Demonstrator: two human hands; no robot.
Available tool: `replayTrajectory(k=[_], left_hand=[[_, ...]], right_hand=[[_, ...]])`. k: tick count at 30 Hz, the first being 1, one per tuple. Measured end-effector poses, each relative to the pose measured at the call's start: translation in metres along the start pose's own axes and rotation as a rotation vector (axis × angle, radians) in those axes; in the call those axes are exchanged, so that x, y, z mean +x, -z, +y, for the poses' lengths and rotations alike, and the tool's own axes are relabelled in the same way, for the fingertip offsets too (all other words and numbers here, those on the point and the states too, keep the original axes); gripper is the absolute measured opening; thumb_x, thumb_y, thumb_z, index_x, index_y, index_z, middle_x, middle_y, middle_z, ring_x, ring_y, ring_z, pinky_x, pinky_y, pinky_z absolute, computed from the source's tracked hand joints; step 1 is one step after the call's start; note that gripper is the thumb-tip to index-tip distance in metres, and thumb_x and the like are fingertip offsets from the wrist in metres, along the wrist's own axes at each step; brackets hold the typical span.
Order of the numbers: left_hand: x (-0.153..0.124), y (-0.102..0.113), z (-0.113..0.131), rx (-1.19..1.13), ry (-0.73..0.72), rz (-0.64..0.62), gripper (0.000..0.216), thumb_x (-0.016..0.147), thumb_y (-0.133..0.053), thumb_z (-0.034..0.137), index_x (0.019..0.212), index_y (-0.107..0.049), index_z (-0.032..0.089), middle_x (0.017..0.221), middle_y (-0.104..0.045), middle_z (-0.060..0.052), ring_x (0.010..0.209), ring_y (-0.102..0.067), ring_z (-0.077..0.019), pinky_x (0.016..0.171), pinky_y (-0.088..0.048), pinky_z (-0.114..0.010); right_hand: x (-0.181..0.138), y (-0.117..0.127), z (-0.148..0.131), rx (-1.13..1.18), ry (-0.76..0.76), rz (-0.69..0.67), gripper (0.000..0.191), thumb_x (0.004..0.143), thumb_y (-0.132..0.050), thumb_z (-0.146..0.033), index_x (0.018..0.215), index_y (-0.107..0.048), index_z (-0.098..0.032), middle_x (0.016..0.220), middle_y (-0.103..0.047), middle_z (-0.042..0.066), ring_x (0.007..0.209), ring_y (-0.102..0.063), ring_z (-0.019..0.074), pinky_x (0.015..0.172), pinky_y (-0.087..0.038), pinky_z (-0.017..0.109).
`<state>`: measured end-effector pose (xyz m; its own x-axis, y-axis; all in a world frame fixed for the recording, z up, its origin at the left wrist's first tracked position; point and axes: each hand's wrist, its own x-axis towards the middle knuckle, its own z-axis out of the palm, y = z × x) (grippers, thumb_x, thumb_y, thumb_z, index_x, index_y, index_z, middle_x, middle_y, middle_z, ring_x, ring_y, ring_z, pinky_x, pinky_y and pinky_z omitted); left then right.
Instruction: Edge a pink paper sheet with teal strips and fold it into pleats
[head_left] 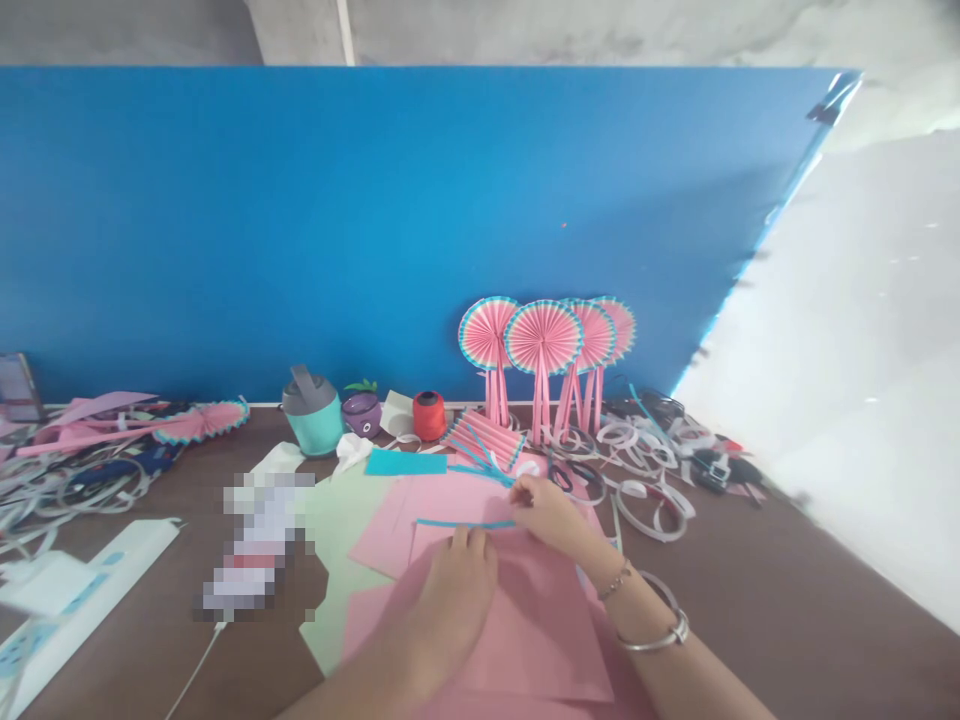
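Note:
My left hand (461, 580) lies on a sheet of pink paper (547, 620), its fingertips just below the sheet's far edge. Along that edge runs a narrow blue paper strip (457, 523). My right hand (551, 515) is over the strip's right end, thumb and fingers pinched together; whatever is between them is too small to make out. Close beyond its fingertips lie loose blue strips (480, 465) and a blue paper rectangle (405, 462). More pink sheets and a pale green sheet (330, 540) are spread underneath.
Several pink round paper fans (544, 338) lean against the blue partition (300, 220). Before them are a pleated pink paper (487, 437), red thread spool (429, 416), purple pot (362, 413) and teal cup (315, 415). Tape coils (652, 510) lie right; a power strip (82, 610) lies left.

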<state>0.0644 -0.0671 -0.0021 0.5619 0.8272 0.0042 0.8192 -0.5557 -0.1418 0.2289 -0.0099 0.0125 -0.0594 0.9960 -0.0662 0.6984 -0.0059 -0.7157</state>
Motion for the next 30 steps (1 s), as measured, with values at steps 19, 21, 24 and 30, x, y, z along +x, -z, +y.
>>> replayTrajectory(k=[19,21,24,30], left_hand=[[0.010,-0.002,-0.013,-0.096,0.056,0.014,0.052,0.090,-0.043,0.010,0.139,-0.047,0.025,0.104,-0.057,-0.010,0.101,-0.056,-0.0270,0.081,-0.046,-0.038],[0.012,-0.002,-0.013,-0.113,0.051,0.016,0.049,0.091,-0.042,0.012,0.137,-0.050,0.028,0.102,-0.057,-0.009,0.101,-0.056,-0.0268,0.081,-0.046,-0.039],[0.012,-0.002,-0.014,-0.133,0.058,0.011,0.046,0.092,-0.041,0.012,0.132,-0.054,0.030,0.103,-0.057,-0.009,0.101,-0.056,-0.0266,0.083,-0.046,-0.040],[0.007,0.004,-0.014,-0.117,0.050,0.021,0.050,0.090,-0.045,0.012,0.136,-0.051,0.032,0.100,-0.056,-0.008,0.098,-0.056,-0.0263,0.081,-0.047,-0.038]], right_hand=[[0.013,0.006,0.017,-0.015,0.031,0.280,0.019,0.073,-0.045,-0.029,0.066,-0.059,-0.019,0.061,-0.058,0.000,0.062,-0.052,0.0160,0.060,-0.037,0.026],[0.014,0.006,0.018,0.011,0.029,0.324,0.021,0.073,-0.046,-0.031,0.068,-0.061,-0.018,0.061,-0.058,0.000,0.061,-0.052,0.0162,0.061,-0.038,0.026],[0.014,0.007,0.021,0.088,0.023,0.407,0.023,0.074,-0.048,-0.035,0.073,-0.063,-0.018,0.062,-0.060,0.001,0.062,-0.053,0.0167,0.061,-0.039,0.026],[0.021,0.018,0.031,0.333,-0.035,0.541,0.030,0.078,-0.046,-0.038,0.088,-0.063,-0.016,0.068,-0.063,0.004,0.060,-0.055,0.0173,0.056,-0.043,0.026]])
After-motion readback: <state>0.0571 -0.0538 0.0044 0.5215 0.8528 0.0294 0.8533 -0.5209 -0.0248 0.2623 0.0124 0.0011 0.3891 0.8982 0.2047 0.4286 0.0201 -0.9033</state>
